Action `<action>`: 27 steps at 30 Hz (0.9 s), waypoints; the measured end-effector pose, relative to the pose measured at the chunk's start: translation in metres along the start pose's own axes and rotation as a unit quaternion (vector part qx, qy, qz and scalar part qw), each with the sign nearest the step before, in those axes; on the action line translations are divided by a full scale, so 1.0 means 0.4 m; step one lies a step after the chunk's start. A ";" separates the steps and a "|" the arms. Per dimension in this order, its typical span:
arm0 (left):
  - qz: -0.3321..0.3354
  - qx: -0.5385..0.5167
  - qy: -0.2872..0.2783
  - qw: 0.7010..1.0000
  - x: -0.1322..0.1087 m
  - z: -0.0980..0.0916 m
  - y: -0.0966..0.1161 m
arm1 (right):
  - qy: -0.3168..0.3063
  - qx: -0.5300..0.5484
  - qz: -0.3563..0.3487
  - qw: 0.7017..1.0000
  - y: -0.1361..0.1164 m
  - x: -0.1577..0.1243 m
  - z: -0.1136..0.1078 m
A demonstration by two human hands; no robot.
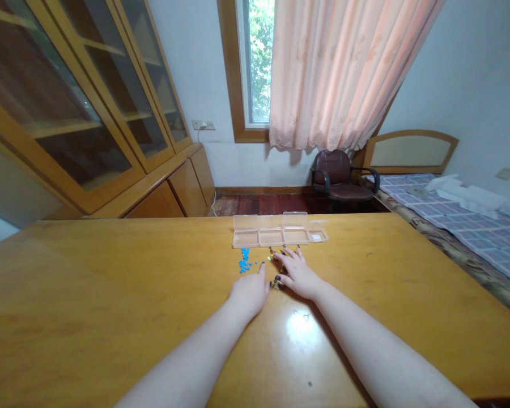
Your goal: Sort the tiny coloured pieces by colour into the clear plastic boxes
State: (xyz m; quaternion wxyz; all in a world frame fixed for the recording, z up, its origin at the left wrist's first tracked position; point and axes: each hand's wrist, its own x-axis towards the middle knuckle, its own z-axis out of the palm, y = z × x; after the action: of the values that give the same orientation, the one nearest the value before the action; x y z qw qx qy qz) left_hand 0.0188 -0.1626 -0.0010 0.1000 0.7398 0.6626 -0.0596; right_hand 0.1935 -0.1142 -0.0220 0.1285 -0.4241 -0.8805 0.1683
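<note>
Both my hands rest on a wooden table (110, 294). My left hand (250, 292) is loosely curled, one finger stretched toward a small pile of blue beads (245, 260). My right hand (295, 273) lies flat with its fingers spread over several small dark and yellow bits (275, 281), touching them. A clear plastic box (276, 231) with several compartments and raised lids stands just beyond the hands.
A wooden cabinet (89, 113) with glass doors lines the left wall. Beyond the table stand a dark office chair (342, 175) and a bed (459, 215) at the right. A pink curtain (340, 68) hangs over the window.
</note>
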 end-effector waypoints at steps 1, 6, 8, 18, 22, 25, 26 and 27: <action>0.002 -0.001 -0.002 1.000 0.000 -0.001 0.001 | 0.000 -0.007 -0.003 1.000 -0.003 -0.002 -0.001; 0.026 -0.007 -0.022 0.999 -0.003 -0.013 0.004 | 0.001 -0.017 -0.038 0.999 -0.022 -0.013 -0.008; 0.031 -0.006 -0.027 0.999 -0.006 -0.015 0.007 | 0.000 -0.008 -0.054 0.999 -0.027 -0.015 -0.011; 0.032 -0.004 -0.031 0.999 -0.004 -0.008 0.003 | 0.063 -0.035 0.066 0.995 0.011 -0.011 -0.005; 0.007 0.002 -0.027 1.000 -0.007 -0.011 -0.003 | 0.045 -0.032 0.070 0.996 0.018 -0.008 0.003; -0.016 0.000 -0.019 1.000 -0.008 -0.017 -0.009 | 0.042 -0.030 0.071 0.996 0.023 -0.002 0.009; -0.023 -0.002 -0.018 1.000 -0.008 -0.019 -0.010 | 0.041 -0.027 0.072 0.996 0.025 0.000 0.011; -0.028 -0.004 -0.016 0.999 -0.007 -0.020 -0.010 | 0.040 -0.024 0.073 0.996 0.027 0.003 0.012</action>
State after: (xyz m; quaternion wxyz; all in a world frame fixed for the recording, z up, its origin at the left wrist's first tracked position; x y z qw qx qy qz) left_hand 0.0140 -0.1632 0.0072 0.1118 0.7192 0.6820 -0.0714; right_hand 0.1985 -0.1078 -0.0308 0.1404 -0.4966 -0.8452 0.1392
